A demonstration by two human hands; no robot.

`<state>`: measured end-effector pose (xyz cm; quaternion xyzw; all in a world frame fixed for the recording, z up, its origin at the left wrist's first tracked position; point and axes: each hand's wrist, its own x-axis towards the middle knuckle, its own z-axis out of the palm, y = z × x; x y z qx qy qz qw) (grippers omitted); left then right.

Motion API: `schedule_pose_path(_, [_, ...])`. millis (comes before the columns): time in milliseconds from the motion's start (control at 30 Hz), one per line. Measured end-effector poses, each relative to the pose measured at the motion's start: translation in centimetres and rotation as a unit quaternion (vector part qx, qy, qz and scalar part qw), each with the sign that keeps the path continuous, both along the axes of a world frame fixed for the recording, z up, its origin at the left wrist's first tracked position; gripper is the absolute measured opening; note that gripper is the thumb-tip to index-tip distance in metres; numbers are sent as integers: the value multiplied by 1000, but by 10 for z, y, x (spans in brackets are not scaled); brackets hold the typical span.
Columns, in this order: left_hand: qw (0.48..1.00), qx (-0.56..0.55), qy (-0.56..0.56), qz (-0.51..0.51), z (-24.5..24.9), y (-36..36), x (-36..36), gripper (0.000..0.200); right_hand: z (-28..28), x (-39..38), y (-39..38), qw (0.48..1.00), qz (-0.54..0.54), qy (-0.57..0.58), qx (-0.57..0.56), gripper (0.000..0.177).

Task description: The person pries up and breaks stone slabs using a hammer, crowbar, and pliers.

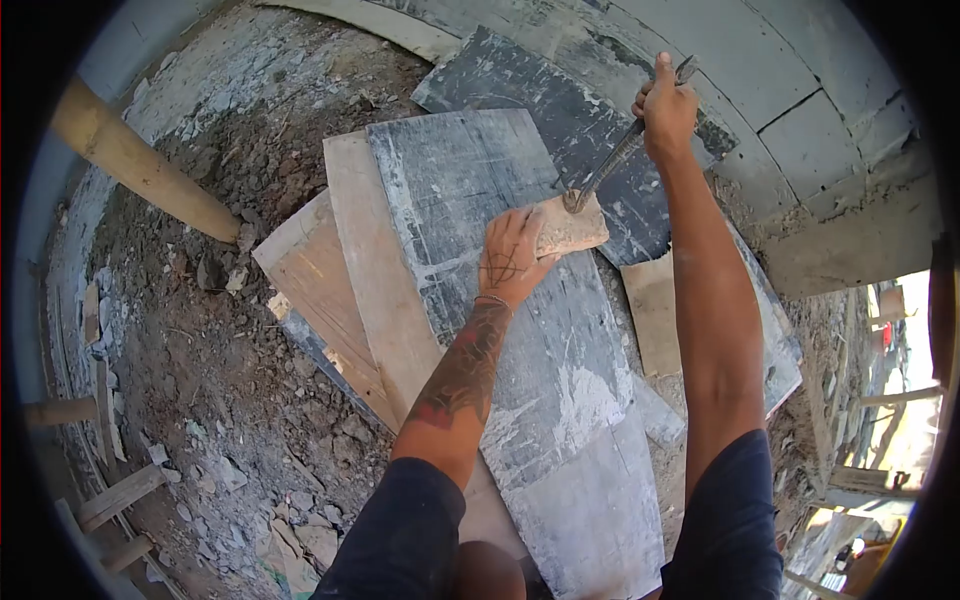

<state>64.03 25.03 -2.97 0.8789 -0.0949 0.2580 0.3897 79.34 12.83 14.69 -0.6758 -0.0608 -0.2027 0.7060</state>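
My left hand (508,252) is wrapped round one end of a short, pale tan block (572,232), probably wood, above the boards. In my right hand (668,112), closed in a fist with the thumb up, is a dark metal crowbar (622,152). Its upper tip sticks out past the fist, and the curved lower end rests against the top of the block. A thin dark spike shows beside that end; whether it is a nail I cannot make out. Beneath both hands lies a large, scuffed grey board (470,180) with white smears.
More boards are stacked below, among them a bare plywood sheet (320,285) and a dark panel (520,85). Rubble and soil (250,370) spread at left, where a round wooden post (150,165) stands. A grey block wall (810,130) rises at upper right.
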Motion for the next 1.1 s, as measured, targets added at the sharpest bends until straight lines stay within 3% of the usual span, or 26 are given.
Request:
schedule_pose_path(100, [1000,-1,6,4,1,2,2,58,-9,33,5,995,-43,13,-94,38])
schedule_pose_path(433, [999,-10,42,-2,8,2,-1,59,-14,70,14,994,-63,12,-91,39])
schedule_pose_path(500, [999,-7,44,-3,8,2,-1,60,-17,73,15,975,-111,-31,-191,54])
schedule_pose_path(700, [999,5,49,3,7,-1,-2,62,-17,68,25,967,-123,-57,-215,53])
schedule_pose_path(933, [998,-3,57,-2,9,1,-1,63,-6,44,47,957,-169,-87,-219,48])
schedule_pose_path(1100, [999,-4,52,-1,8,0,-1,61,-4,-60,29,997,-35,-41,-53,42])
